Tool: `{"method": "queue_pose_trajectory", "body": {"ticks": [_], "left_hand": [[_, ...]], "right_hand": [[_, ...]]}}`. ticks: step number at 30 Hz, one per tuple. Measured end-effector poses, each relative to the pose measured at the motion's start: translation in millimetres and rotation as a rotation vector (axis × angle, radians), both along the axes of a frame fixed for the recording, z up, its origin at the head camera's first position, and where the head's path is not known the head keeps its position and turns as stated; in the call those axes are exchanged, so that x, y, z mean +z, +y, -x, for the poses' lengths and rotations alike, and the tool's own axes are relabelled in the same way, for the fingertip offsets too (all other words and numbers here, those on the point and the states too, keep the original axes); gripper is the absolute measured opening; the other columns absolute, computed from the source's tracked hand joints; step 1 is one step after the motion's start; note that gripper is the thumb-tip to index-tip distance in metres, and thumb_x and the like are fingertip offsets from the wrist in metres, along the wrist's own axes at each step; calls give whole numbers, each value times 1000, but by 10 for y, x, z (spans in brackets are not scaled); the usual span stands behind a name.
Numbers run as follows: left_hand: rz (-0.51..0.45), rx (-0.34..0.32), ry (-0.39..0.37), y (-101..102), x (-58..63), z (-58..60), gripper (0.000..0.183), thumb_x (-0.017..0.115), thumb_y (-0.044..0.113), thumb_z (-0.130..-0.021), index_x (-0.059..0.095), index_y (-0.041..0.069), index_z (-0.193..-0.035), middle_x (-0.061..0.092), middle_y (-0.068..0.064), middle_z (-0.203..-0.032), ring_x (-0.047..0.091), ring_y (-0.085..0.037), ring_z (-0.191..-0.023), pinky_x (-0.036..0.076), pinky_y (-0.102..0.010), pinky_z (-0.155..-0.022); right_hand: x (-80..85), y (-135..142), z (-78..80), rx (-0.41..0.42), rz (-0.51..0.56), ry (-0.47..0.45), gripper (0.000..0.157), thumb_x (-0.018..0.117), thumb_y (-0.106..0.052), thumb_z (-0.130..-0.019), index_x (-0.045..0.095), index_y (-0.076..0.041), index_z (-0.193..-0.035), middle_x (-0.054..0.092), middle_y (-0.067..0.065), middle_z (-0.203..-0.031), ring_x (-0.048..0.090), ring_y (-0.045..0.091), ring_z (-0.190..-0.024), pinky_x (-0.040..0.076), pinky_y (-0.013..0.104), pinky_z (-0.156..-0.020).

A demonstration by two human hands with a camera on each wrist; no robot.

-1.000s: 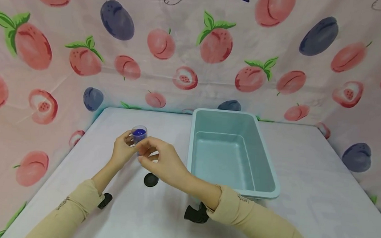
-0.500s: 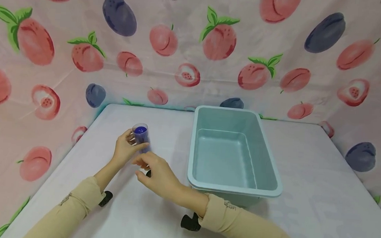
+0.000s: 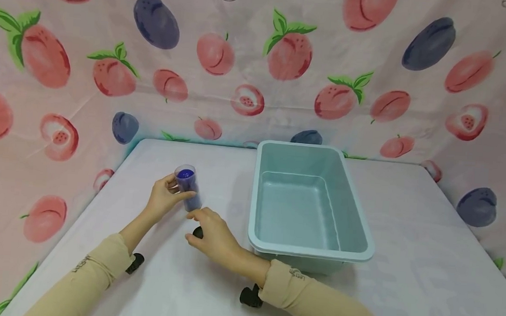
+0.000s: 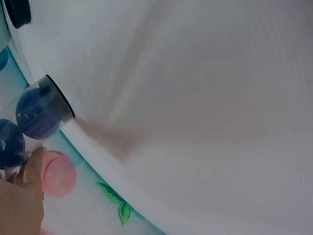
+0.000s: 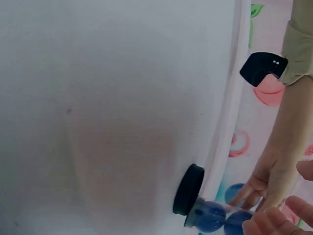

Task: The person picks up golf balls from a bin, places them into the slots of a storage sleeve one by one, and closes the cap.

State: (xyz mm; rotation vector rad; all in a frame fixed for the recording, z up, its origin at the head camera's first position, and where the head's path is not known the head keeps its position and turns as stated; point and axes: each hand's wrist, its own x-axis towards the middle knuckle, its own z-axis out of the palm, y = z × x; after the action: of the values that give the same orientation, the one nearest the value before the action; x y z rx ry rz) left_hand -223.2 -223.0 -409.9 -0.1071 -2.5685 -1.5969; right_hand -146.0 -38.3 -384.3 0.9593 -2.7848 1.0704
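Observation:
My left hand (image 3: 162,198) grips a clear plastic tube (image 3: 191,200) that stands upright on the table, its top uncovered. Dark blue balls (image 4: 38,113) show through the tube's wall in the left wrist view. On the table, just in front of the tube, lies a round black lid (image 5: 189,189); in the head view my right hand partly covers it. My right hand (image 3: 214,234) hovers over the lid, thumb and fingers spread apart on either side. Nothing is held in it, and the right wrist view shows a gap between its fingers (image 5: 274,223) and the lid.
A pale blue-green plastic basin (image 3: 254,196) stands right of the hands, its inside bare. White cloth covers the table (image 3: 403,264). A fruit-patterned curtain (image 3: 251,46) hangs behind and at the sides. Black camera mounts (image 3: 251,297) sit at both wrists.
My right hand has moved away from the tube's side, down and toward me, to the black lid. The left hand keeps its grip on the tube in nearly the same place.

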Motion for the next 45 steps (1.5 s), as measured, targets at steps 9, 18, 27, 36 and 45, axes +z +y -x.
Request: {"method": "queue_pose_trajectory", "body": {"ticks": [9,18,27,36,45], "left_hand": [[-30,-36,-34,-39,-13,-33,51,72,9,-83,51,-8,-126,56,-28,-127,57,-40,-115,48,-40,-99],[-46,-41,-59,-30,-46,-3,52,72,7,-82,51,-7,-127,56,-27,-127,57,-39,-116,51,-27,-93],[-21,-16,-97,-47,-63,-22,58,73,12,-82,48,-6,-131,53,-26,-131,55,-39,-119,47,-41,-98],[-17,-25,-70,-50,-50,-16,60,73,12,-82,47,-7,-132,53,-27,-131,54,-40,-120,45,-42,-100],[-24,-23,-38,-22,-62,-1,58,73,7,-81,48,-7,-131,54,-27,-130,55,-39,-119,46,-41,-99]], "right_hand": [[-165,-77,35,-3,-232,11,50,72,-24,-84,54,-3,-126,59,12,-118,58,25,-102,53,26,-82],[-247,-94,47,-26,-434,50,48,76,-25,-80,58,-4,-119,60,11,-110,58,25,-95,54,29,-71],[-362,-171,3,-39,-648,144,42,75,-32,-80,61,-10,-113,56,8,-106,56,18,-86,50,23,-60],[-301,-190,-29,-19,-733,186,37,75,-33,-80,63,-14,-109,55,4,-100,55,16,-83,50,24,-61],[-276,-159,58,17,-541,225,31,75,-24,-81,62,-6,-103,63,6,-90,60,17,-77,51,21,-61]]}}
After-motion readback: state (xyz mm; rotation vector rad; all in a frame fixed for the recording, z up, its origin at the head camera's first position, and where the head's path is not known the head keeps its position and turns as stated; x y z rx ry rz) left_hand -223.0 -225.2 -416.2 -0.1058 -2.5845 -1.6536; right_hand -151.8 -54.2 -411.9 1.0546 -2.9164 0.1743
